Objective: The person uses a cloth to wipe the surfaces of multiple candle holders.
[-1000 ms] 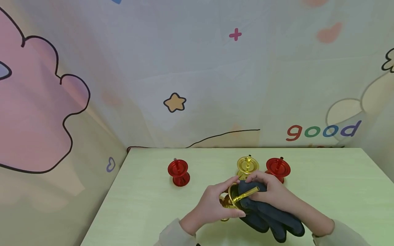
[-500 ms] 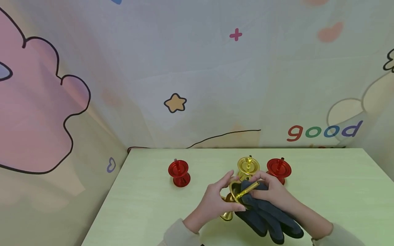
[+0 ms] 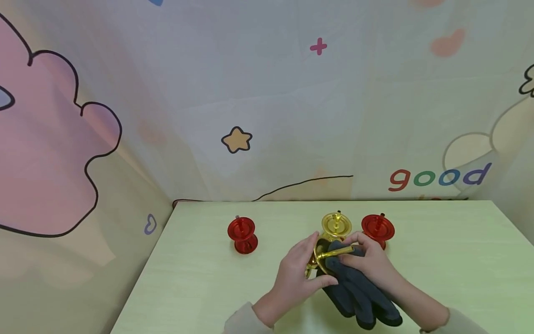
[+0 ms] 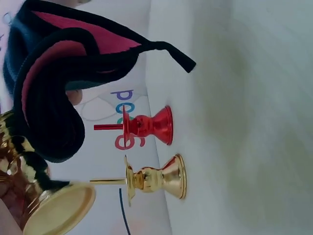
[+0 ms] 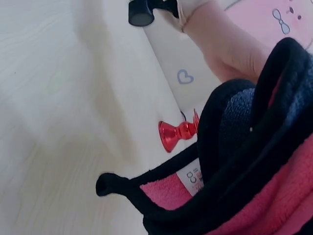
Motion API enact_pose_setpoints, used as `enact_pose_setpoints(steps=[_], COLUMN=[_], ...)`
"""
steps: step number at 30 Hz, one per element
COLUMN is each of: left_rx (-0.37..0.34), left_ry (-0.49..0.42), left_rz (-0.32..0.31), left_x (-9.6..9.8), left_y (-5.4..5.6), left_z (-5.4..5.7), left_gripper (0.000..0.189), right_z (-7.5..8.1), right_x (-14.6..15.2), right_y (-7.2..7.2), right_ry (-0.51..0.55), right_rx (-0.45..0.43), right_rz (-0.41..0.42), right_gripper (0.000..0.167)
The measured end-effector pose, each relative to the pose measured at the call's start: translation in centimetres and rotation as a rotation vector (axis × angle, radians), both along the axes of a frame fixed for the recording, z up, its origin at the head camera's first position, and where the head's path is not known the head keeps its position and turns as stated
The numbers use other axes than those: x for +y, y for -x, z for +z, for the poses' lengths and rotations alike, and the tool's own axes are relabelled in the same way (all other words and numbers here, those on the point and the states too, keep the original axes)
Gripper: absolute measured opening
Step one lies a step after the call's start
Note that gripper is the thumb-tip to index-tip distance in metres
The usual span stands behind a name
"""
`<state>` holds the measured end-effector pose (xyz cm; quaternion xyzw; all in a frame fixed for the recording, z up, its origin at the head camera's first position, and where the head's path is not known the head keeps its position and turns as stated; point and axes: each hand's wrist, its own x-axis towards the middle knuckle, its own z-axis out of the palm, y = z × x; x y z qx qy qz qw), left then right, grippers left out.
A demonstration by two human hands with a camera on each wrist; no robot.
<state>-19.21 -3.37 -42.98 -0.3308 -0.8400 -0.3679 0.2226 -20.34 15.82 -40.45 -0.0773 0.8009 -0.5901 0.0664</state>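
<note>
Your left hand (image 3: pixel 293 270) — grip clamped round a gold candlestick (image 3: pixel 337 251), tilted, presumably so its dish (image 3: pixel 323 244) faces the dark cloth (image 3: pixel 351 280); your right hand (image 3: pixel 369 259) — grip pinching that cloth.

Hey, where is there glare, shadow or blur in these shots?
Head view: highlights on the held gold candlestick, a faint shadow on the table below the dark cloth. Left wrist view: turned sideways, glints on the standing gold candlestick. Right wrist view: soft shadow bands across the table, print on the white tag too unclear to read.
</note>
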Motion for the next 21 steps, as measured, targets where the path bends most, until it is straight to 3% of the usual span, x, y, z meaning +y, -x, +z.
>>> enact_pose_setpoints(steps=[4,6,8,10,14,16,19,21], left_rx=[0.087,0.074,0.0,-0.162,-0.566,-0.673,-0.634,-0.513], left_ry=[0.059,0.038,0.0,-0.042,-0.124,-0.15,-0.215,-0.266], left_rz=[0.015,-0.014,-0.076,-0.163,-0.315,-0.338,-0.312,-0.255], left_x=[-0.2,-0.4,-0.7,-1.1,-1.7,-1.8,-1.5,-1.2], left_y=[0.2,0.4,0.5,0.5,0.6,0.7,0.6,0.3], left_z=[0.5,0.9,1.3,1.8,2.7,2.9,2.7,2.3], left_gripper=[0.09,0.089,0.086,0.081,0.073,0.072,0.07,0.067], right_z=[-0.1,0.0,0.1,0.3,0.7,0.8,0.9,0.8], right_x=[-0.3,-0.3,-0.2,0.0,0.6,0.8,0.9,0.9], right_y=[-0.2,-0.3,-0.3,-0.2,0.1,0.2,0.2,0.2], right_ry=[0.005,0.003,-0.012,-0.014,0.004,0.031,0.072,0.073], right_rx=[0.044,0.059,0.088,0.132,0.234,0.252,0.193,0.151], right_rz=[0.005,0.016,0.047,0.101,0.224,0.263,0.256,0.206], right_gripper=[0.026,0.026,0.026,0.027,0.027,0.026,0.024,0.024])
